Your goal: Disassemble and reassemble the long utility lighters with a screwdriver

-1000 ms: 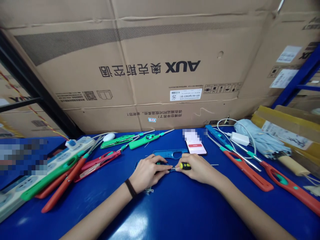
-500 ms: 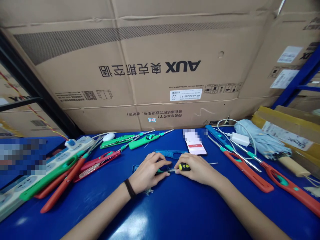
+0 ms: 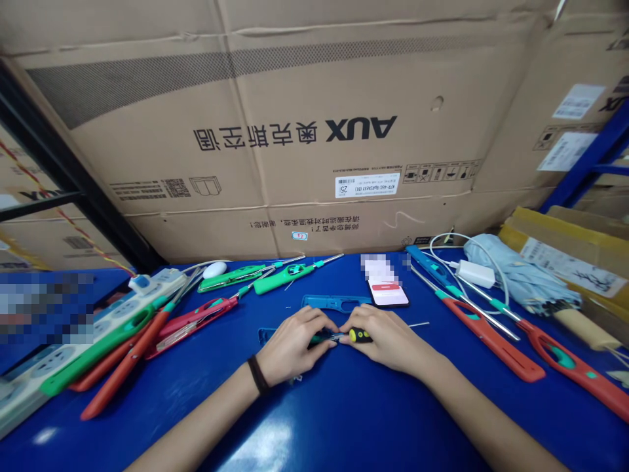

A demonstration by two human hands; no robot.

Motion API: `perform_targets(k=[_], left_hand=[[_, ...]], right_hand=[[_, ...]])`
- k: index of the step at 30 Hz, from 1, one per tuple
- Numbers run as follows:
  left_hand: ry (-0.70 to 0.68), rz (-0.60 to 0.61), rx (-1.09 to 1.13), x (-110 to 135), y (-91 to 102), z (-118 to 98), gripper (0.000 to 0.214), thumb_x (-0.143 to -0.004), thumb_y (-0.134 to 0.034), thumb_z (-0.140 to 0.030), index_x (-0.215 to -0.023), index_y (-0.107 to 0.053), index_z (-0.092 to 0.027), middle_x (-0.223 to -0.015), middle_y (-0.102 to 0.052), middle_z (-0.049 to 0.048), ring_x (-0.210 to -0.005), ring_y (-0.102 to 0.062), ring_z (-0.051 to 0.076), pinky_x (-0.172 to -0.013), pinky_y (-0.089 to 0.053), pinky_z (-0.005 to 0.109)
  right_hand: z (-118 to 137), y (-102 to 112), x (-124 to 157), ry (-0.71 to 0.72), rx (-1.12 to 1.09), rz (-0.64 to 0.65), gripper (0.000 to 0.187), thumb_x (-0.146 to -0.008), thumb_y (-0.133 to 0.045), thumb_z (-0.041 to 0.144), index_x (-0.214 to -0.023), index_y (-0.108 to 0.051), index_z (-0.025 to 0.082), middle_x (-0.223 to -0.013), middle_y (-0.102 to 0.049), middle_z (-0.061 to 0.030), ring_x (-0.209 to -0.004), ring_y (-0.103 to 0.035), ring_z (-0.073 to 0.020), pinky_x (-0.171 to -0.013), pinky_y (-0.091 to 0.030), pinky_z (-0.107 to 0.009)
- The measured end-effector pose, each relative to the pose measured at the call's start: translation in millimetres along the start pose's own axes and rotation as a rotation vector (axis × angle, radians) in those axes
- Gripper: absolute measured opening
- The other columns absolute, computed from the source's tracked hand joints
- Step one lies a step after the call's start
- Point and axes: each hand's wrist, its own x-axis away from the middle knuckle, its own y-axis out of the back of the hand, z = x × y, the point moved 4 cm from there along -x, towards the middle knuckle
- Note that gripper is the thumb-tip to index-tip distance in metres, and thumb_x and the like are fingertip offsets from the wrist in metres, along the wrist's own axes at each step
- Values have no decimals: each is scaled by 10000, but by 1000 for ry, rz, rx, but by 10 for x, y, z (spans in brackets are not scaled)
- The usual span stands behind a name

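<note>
On the blue table (image 3: 344, 413) my left hand (image 3: 289, 346) is closed over a blue lighter body (image 3: 268, 334), pinning it down. My right hand (image 3: 388, 339) grips a small screwdriver with a yellow and black handle (image 3: 360, 335), its tip pointing left into the lighter between my hands. A separate blue lighter shell (image 3: 337, 303) lies just behind my hands. I wear a black band on my left wrist.
Green lighters (image 3: 289, 275) lie at the back, red and green ones (image 3: 147, 334) by a white power strip (image 3: 73, 341) at left. At right sit a phone (image 3: 387, 288), orange-red lighters (image 3: 491, 337), a white charger (image 3: 474, 273), a folded umbrella (image 3: 521, 278). Cardboard boxes (image 3: 314, 131) wall the back.
Both hands have slid slightly toward me with the lighter body and screwdriver, leaving the blue shell fully uncovered behind them. The rest stays put.
</note>
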Motion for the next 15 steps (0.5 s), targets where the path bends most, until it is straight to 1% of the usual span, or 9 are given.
perform_targets(k=[2, 6, 8, 11, 15], left_hand=[[-4, 0, 18, -2, 2, -4, 117, -854, -569, -217, -971, -569, -219, -978, -622, 16, -911, -571, 184, -812, -460, 301], [38, -1, 105, -3, 14, 8, 219, -835, -580, -200, -1037, -498, -220, -982, -624, 1, -835, -602, 146, -757, -481, 255], [40, 4, 107, -9, 28, 6, 204, -835, -580, -214, -1024, -504, -221, -982, -629, -4, -827, -607, 142, -750, -481, 247], [45, 23, 15, -22, 52, 4, 146, -841, -577, -284, -970, -566, -216, -932, -648, 8, -836, -618, 168, -750, -473, 262], [70, 37, -96, -28, 63, 11, 190, -842, -565, -360, -939, -624, -208, -884, -666, 29, -813, -631, 198, -720, -469, 280]], right_hand=[[13, 10, -5, 9, 11, 0, 141, -881, -547, 266, -934, -662, 202, -906, -672, -36, -888, -594, -192, -704, -426, -265], [44, 2, -9, 43, 79, 12, 117, -853, -559, 197, -933, -644, 187, -926, -676, -44, -889, -583, -199, -701, -415, -272], [54, -13, -9, 58, 106, 16, 120, -835, -564, 171, -935, -629, 181, -936, -672, -45, -888, -576, -200, -692, -410, -273], [63, -29, -9, 70, 132, 13, 128, -817, -565, 148, -930, -613, 185, -925, -665, -39, -889, -563, -199, -676, -402, -272], [81, -38, -10, 74, 156, 6, 154, -789, -567, 116, -923, -600, 187, -920, -654, -41, -881, -551, -201, -664, -396, -275]])
